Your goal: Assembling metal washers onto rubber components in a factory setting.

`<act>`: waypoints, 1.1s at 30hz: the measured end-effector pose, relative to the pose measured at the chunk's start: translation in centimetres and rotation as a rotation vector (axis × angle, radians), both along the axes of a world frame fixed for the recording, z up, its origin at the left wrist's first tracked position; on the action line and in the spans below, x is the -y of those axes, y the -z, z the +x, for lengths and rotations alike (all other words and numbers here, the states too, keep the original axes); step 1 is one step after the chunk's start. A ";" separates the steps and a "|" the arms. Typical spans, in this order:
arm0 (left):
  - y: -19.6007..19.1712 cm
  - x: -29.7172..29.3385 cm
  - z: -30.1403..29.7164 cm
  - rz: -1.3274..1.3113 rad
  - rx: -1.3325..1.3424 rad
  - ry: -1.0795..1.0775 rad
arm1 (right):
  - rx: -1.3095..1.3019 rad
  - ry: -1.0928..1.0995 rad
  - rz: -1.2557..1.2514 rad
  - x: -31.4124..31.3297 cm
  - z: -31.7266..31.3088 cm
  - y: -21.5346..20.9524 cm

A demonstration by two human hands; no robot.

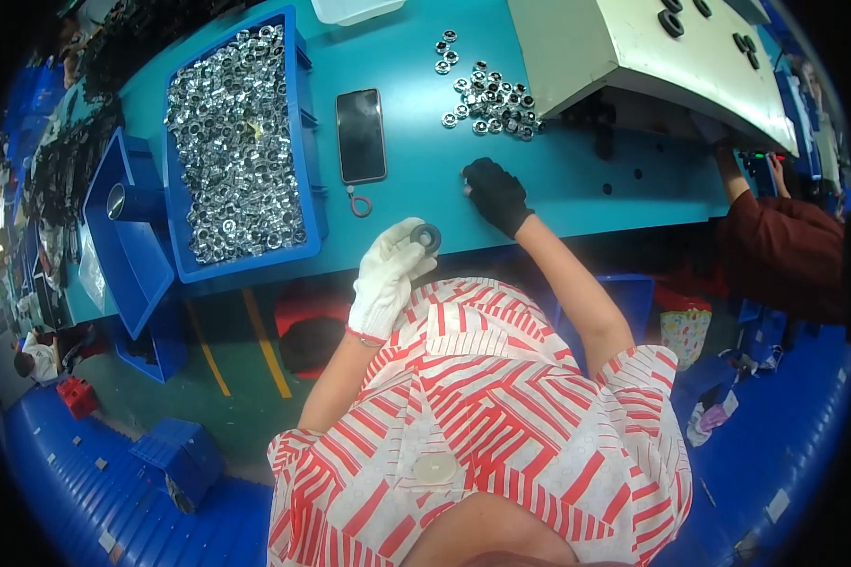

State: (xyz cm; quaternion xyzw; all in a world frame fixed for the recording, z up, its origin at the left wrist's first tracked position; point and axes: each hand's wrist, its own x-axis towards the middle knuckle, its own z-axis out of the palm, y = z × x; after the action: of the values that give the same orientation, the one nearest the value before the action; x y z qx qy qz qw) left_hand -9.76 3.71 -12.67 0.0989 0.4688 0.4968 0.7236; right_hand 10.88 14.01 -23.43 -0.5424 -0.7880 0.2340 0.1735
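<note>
My left hand (388, 274), in a white glove, pinches a black ring-shaped part (426, 238) with a lighter middle, just off the front edge of the bench. To its right, my right hand (497, 196) in a black glove is over the teal bench top with its fingers curled. Whatever those fingers hold, if anything, is too small or hidden to make out. Beyond the right hand lies a loose cluster of shiny metal rings (494, 102) with dark centres. A blue bin (315, 213) full of similar shiny rings stands at the left.
A dark-screened phone (361, 137) with a pink loop lies beside the bin. A pale metal housing (577, 57) covers the back right, black rings (670, 24) on top. Another blue bin (128, 246) leans at the far left. A co-worker's brown sleeve (775, 241) is at the right.
</note>
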 end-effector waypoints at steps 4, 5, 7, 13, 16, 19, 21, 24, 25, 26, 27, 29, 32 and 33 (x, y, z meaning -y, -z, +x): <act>0.2 -0.3 0.1 0.008 -0.025 0.013 | -0.432 0.088 -0.218 1.5 -0.5 -2.0; 0.3 -0.3 0.1 0.012 -0.033 0.011 | -0.531 0.042 -0.296 2.0 -0.8 -4.1; 0.3 -0.3 0.4 0.018 -0.038 0.019 | -0.744 -0.048 -0.425 3.7 -1.1 -8.7; -0.7 -1.2 2.3 0.029 0.008 0.121 | -0.638 -0.111 -0.213 6.3 -0.5 -10.7; -0.4 -1.3 2.7 0.078 -0.090 0.176 | -0.534 -0.087 -0.152 6.5 -0.1 -10.6; -1.0 -0.9 3.1 0.154 -0.219 0.211 | -0.560 -0.086 -0.153 6.9 0.5 -10.5; -0.5 -0.7 3.3 0.151 -0.336 0.258 | -0.529 -0.182 -0.152 7.1 0.8 -10.5; -0.9 -1.0 4.2 0.077 -0.382 0.298 | -0.571 -0.188 -0.027 7.5 0.3 -9.9; -0.9 -1.0 4.2 0.082 -0.361 0.280 | -0.514 -0.173 -0.046 7.6 0.1 -10.2; -1.7 -1.5 4.6 0.093 -0.348 0.291 | -0.421 -0.093 -0.024 8.1 -0.1 -9.7; -2.2 -1.5 4.8 0.141 -0.325 0.277 | -0.501 -0.010 -0.150 8.4 -0.3 -10.1; -2.1 -1.4 5.3 0.220 -0.326 0.215 | -0.661 -0.007 -0.116 8.3 0.2 -10.2; -0.4 -1.6 4.9 0.254 -0.296 0.268 | -0.621 -0.005 -0.160 8.1 0.4 -10.0; -0.2 -1.6 5.0 0.290 -0.278 0.264 | -0.572 0.009 -0.167 8.1 0.4 -10.8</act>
State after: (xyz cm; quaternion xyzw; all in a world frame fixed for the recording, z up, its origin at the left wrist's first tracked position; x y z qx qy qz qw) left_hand -4.76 5.35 -12.43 0.3297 0.4708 0.4417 0.6888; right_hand 11.32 5.94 -12.68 -0.4705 -0.6827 0.4406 0.3442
